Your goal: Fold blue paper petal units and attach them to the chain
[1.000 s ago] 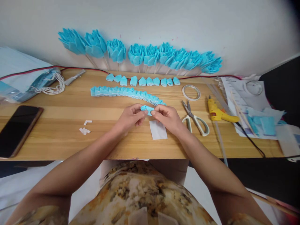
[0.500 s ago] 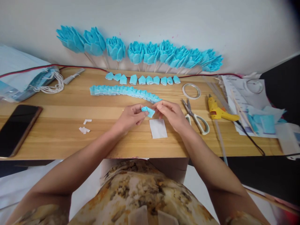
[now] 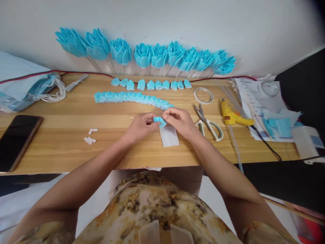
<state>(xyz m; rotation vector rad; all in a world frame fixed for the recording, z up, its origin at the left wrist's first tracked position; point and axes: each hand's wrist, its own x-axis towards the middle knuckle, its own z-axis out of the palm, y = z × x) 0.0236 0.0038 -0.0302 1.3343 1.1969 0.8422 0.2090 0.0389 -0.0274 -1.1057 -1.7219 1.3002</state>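
Note:
My left hand pinches the left side of a small folded blue petal, which looks like soft fabric or paper. On its right side, my right hand has thumb and fingers closed on the upper corner. A pale square sheet lies on the table just below the petal, its top edge partly covered by my right hand. Beyond my hands runs an overlapping strip of blue folded petals. Behind that sits a row of single folded petals.
Several blue flowers on sticks lean against the wall. To the right lie scissors, a tape roll and a yellow glue gun with a cord. A phone, white scraps and a plastic bag are at left.
My right hand has moved left onto the petal and now grips its right corner. The petal looks more curled. The whole view has shifted slightly.

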